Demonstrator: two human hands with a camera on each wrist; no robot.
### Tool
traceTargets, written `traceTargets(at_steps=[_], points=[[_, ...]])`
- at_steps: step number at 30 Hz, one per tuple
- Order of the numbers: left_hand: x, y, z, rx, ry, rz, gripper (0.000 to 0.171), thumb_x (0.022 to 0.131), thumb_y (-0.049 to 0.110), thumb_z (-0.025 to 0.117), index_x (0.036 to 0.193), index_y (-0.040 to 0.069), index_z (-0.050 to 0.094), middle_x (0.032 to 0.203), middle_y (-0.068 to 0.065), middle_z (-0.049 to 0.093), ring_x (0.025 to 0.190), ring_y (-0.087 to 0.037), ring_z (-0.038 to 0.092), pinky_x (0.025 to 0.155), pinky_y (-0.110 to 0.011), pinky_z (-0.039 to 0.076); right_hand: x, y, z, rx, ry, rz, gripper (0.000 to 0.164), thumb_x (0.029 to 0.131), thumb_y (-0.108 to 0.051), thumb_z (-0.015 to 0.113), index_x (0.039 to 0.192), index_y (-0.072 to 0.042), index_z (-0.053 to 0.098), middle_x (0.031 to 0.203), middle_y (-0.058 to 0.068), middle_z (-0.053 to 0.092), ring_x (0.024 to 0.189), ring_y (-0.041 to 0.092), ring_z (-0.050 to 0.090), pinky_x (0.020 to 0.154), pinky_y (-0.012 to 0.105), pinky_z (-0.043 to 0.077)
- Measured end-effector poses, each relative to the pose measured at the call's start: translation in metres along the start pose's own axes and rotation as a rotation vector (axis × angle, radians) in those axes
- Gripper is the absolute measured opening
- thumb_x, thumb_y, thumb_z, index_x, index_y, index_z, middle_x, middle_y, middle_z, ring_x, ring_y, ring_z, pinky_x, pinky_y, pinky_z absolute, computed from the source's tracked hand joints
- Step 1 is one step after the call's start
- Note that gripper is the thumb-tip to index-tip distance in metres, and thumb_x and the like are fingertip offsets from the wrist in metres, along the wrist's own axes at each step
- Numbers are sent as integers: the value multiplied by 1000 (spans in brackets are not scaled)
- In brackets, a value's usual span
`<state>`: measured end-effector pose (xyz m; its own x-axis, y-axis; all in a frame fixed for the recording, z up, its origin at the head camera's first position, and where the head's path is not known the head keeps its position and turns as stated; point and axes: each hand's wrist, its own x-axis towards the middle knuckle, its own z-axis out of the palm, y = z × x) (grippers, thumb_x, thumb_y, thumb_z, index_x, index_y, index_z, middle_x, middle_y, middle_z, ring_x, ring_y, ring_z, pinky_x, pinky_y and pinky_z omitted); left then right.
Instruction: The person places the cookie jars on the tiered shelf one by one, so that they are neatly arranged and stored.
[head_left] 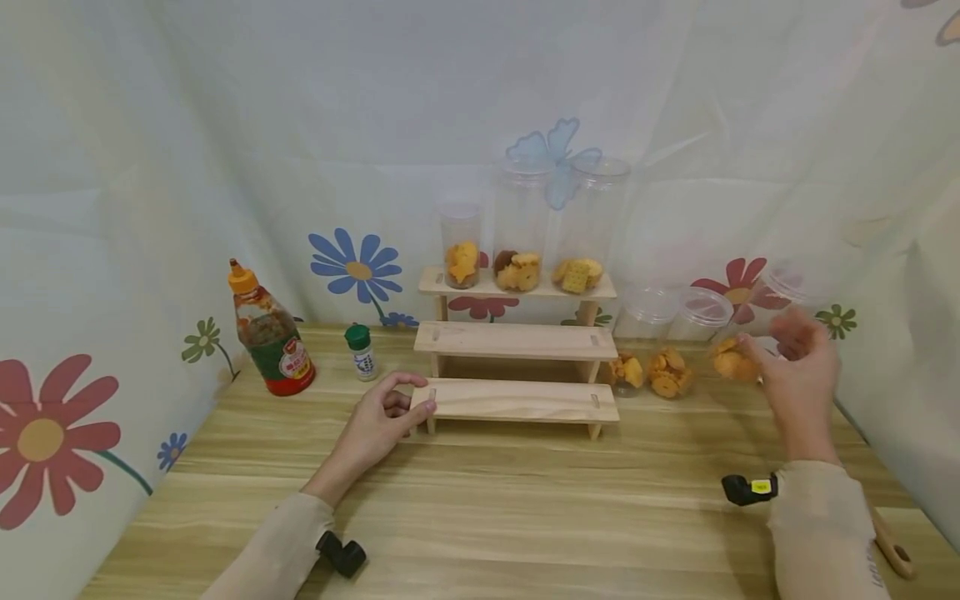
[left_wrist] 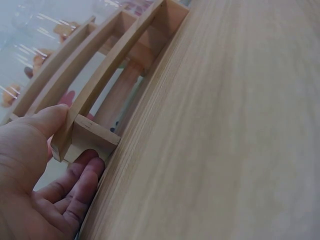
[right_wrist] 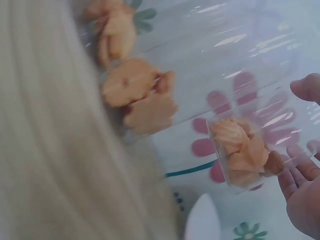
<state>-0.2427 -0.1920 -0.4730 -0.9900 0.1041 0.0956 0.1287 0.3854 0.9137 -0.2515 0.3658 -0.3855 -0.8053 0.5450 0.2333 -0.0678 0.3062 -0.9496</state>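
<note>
A three-step wooden display rack [head_left: 517, 400] stands mid-table. My left hand [head_left: 375, 421] grips the left end of its lowest step, thumb over the board and fingers by the end support [left_wrist: 97, 135]. On the right, my right hand [head_left: 808, 387] holds a clear jar of cookies [right_wrist: 242, 157], which looks tilted and raised off the table. Two more clear cookie jars [head_left: 670, 367] stand between the rack and that hand. The top step carries a small jar [head_left: 462, 250] and two taller jars [head_left: 519, 258], all with cookies at the bottom.
A sauce bottle [head_left: 281, 354] with an orange cap and a green-capped shaker [head_left: 362, 354] stand on the left. Behind hangs a flowered curtain [head_left: 360, 125]. A wooden handle [head_left: 892, 546] lies by the right forearm. A white object [right_wrist: 202, 220] shows beyond the jars.
</note>
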Motion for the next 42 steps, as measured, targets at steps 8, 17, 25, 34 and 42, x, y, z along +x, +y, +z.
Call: traceTargets(at_steps=[8,17,25,34,42], points=[[-1,0,-1,9,4,5,41,102,37,85,137,24,66,88,-9,74,75,-23,62,61,-28,49,-11,-41,-11,116,67,-54,64,97,-12,88,153,-20,58,125,-13,63,120,5,55,110,14,43],[0,0,-2,-4,-3,9,41,103,37,84,137,24,66,88,-10,74,73,-22,62,60,-27,49,-24,-72,-19,57,79,-131,66,100,-15,85,159,-23,56,131,-15,63,120,5,56,107,10,43],[0,1,-3,-13,-9,21,41,103,38,84,137,25,66,87,-12,74,72,-21,61,60,-27,47,-40,-96,-12,253,45,-183,66,91,1,90,150,-16,64,129,-5,68,118,11,60,98,12,46],[0,1,0,6,1,14,40,103,37,84,137,25,66,88,-10,74,74,-22,62,61,-27,48,-58,-114,-2,344,-83,-265,64,86,8,92,143,-10,68,120,4,72,107,16,67,92,14,52],[-1,0,-1,0,-5,20,39,104,36,83,137,25,67,86,-9,73,72,-20,60,60,-27,46,-69,-123,26,204,-259,-348,64,95,-6,90,152,-16,62,133,-3,71,117,14,66,95,13,51]])
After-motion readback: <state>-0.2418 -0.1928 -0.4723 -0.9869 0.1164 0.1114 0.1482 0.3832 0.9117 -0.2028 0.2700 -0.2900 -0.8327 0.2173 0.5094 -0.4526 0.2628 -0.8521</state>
